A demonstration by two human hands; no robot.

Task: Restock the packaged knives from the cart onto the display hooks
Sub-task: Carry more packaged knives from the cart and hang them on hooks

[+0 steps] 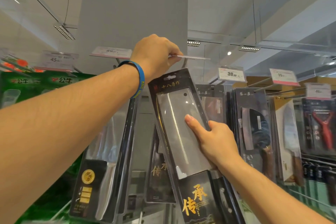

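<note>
A packaged cleaver [179, 120] in a black card with a clear blister and gold characters tilts up toward a display hook [184, 64]. My right hand [212, 142] grips the pack at its right edge, thumb flat on the blister. The pack's hang hole is just below the hook's curved end. My left hand [156, 54], with a blue wristband, pinches the price tag holder [190, 57] at the hook's tip and holds it up. More packaged knives [109, 178] hang below and behind the held pack.
Other hooks to the right carry packaged knives [254, 129] and a red peeler [323, 127], with price tags [231, 74] above them. Green boxes [36, 85] hang at the left. A grey pillar [134, 5] rises behind the display. The cart is out of view.
</note>
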